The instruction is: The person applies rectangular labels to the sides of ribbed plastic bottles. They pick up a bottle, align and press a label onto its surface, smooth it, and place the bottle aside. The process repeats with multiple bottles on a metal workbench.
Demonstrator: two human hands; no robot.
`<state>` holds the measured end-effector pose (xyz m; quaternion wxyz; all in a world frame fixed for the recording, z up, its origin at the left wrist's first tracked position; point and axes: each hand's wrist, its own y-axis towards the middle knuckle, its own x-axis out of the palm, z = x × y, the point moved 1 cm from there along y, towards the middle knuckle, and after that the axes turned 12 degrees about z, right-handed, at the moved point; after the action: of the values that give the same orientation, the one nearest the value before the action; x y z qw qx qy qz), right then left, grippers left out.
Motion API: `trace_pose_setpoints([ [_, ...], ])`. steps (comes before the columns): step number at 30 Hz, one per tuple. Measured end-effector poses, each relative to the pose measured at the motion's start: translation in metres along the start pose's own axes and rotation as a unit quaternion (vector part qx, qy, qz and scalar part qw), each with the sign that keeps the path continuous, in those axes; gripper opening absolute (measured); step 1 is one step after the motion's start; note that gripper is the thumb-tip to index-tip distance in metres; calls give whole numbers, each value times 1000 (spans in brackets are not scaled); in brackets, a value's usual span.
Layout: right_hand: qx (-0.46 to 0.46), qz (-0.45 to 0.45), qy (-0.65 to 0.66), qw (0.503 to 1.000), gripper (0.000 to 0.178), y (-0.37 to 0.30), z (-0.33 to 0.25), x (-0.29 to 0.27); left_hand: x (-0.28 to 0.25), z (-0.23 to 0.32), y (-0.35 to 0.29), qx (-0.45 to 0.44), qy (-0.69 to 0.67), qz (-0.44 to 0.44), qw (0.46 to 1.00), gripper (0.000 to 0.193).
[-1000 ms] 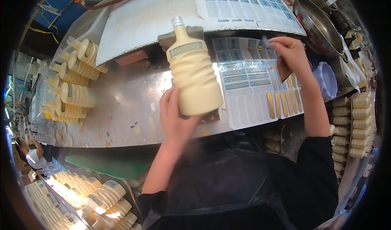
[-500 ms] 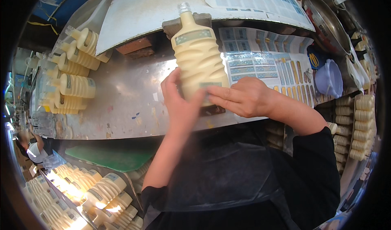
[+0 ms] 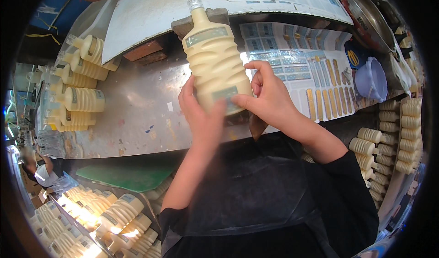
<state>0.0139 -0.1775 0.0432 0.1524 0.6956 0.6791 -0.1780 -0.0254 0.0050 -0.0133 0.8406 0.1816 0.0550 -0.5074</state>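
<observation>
A cream-coloured bottle (image 3: 215,63) with wavy ribs and a clear neck lies on the metal table, its upper end against a grey block (image 3: 184,27). A grey-blue label (image 3: 206,36) sits below its shoulder, and a smaller label (image 3: 223,93) is near its base. My left hand (image 3: 199,107) grips the bottle's lower left side, with its thumb, blurred, at the small label. On the other side my right hand (image 3: 265,93) wraps the bottle's right edge, fingers curled and thumb pressed by that label's right end.
Label sheets (image 3: 292,66) lie right of the bottle, beside a lavender bucket (image 3: 371,82). Similar bottles (image 3: 84,98) line the table's left end; more stand at lower left (image 3: 121,210) and right (image 3: 366,143). A white board (image 3: 151,25) spans the back. Another person (image 3: 45,171) is far left.
My right hand has shifted from pointing at the lower label to holding the bottle's right edge, thumb on the front. More of that label shows. The left hand stays at the left side.
</observation>
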Motion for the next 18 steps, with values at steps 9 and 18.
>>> trace_pose_setpoints([
  [9, -7, 5, -11, 1000, 76, 1, 3, 3, -4, -1, 0, 11, -18, -20, 1000, 81],
  [18, -14, 9, -17, 1000, 75, 2, 5, 5, -6, -5, 0, 51, 7, -19, 999, 74],
])
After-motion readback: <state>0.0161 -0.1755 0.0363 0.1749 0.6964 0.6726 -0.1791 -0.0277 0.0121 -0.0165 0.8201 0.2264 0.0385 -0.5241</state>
